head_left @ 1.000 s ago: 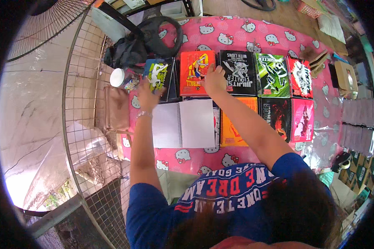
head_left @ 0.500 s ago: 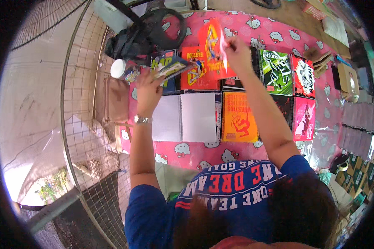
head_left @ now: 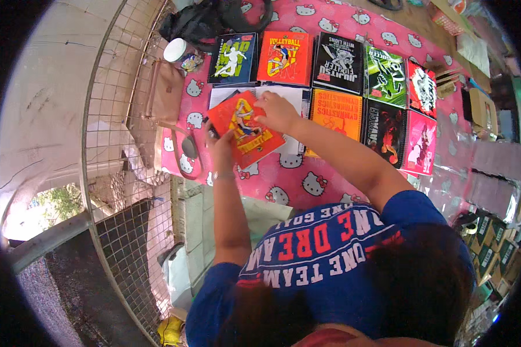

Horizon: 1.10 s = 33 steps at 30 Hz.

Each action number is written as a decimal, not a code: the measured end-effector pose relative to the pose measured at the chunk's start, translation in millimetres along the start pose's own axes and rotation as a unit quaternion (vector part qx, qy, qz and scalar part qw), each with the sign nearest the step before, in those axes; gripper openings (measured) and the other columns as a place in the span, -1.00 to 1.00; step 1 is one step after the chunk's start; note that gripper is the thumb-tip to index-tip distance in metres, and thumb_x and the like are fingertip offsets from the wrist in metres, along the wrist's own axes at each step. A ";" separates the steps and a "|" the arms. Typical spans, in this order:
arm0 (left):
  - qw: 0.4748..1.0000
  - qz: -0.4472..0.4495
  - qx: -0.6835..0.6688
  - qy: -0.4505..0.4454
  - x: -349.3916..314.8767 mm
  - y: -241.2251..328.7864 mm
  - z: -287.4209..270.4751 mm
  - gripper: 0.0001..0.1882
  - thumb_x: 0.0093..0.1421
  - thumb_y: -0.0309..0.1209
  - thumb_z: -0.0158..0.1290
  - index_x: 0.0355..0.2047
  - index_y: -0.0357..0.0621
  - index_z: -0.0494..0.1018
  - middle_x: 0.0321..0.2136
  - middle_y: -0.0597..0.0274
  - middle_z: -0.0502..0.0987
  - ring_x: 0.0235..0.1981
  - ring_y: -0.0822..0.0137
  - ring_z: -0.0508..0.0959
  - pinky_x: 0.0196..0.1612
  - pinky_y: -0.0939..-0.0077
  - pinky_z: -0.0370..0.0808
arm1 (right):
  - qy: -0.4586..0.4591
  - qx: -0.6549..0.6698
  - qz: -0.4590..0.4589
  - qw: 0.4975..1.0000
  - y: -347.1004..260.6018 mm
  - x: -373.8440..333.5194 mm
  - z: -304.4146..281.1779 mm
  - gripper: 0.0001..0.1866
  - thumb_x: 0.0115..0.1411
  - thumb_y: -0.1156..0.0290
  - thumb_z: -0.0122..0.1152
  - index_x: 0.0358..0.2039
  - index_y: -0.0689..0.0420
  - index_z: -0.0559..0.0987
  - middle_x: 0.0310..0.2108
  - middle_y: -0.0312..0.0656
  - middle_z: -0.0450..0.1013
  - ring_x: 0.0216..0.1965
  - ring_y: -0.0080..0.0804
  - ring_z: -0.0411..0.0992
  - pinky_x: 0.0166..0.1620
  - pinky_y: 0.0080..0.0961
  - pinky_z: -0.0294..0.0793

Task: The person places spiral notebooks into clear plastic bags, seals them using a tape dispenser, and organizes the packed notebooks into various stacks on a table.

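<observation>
A red notebook with a yellow and blue player figure is tilted above white ruled pages at the table's front left. My left hand grips its left edge, thumb on top, and a dark edge shows beneath the cover there. My right hand is closed at its upper right edge, fingertips on the cover. Behind them lie a dark blue notebook, a second red notebook and a black notebook. An orange notebook lies beside my right forearm. White pages are partly hidden by my right hand.
Green, white-and-red, black-and-red and pink notebooks fill the right side. A white-lidded jar and a brown bag are at the left, near a wire mesh fence.
The red notebook in my right hand has come down from the back row to the front left, where both hands now hold it. The view has shifted.
</observation>
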<state>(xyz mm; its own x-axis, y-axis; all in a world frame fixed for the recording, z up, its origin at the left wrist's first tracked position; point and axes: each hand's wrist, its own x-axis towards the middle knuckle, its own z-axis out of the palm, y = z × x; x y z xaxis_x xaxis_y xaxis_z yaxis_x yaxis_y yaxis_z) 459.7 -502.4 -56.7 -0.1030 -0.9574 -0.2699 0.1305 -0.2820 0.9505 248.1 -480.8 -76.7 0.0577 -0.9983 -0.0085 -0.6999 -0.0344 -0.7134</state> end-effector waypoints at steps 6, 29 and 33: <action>0.996 -0.027 0.005 -0.081 -93.0 10.0 -82.3 -0.09 -0.07 -0.81 -0.07 0.29 -0.02 -0.08 0.22 0.08 0.15 0.21 0.15 0.22 0.18 0.29 0.26 | 0.346 -0.221 0.307 0.859 111.8 -36.3 -122.9 -0.51 -0.02 0.08 0.25 -0.20 0.20 0.50 -0.20 0.08 0.40 -0.15 -0.01 0.40 -0.14 -0.10 0.43; 0.747 -0.064 0.659 -0.064 -90.8 -107.5 -111.0 -0.06 -0.03 -0.08 0.19 0.32 0.20 -0.04 0.29 -0.22 -0.20 0.31 -0.17 -0.10 0.29 -0.10 -0.13 | 0.315 -0.101 0.365 0.870 176.0 -36.1 -166.6 -0.37 -0.19 -0.01 0.39 -0.17 0.15 0.53 -0.21 0.06 0.50 -0.14 -0.03 0.47 -0.13 -0.20 0.47; 0.697 0.286 0.650 0.096 -110.1 -8.2 -9.1 0.00 -0.06 -0.08 0.27 0.29 -0.04 -0.02 0.27 -0.15 -0.12 0.29 -0.22 -0.14 0.24 -0.22 -0.07 | 0.185 -0.146 -0.023 0.972 10.3 -53.9 -184.0 -0.68 0.00 0.39 0.15 -0.17 0.01 0.57 -0.21 -0.13 0.48 -0.12 -0.09 0.43 -0.05 -0.23 0.42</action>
<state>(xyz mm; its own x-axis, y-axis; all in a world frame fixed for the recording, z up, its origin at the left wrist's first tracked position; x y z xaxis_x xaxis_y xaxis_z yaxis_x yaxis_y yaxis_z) 478.9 -395.2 -36.2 -0.2506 -0.9160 0.3132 -0.9215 0.3249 0.2129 106.8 -436.1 45.3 -0.1281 -0.9424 0.3089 -0.8781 -0.0370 -0.4771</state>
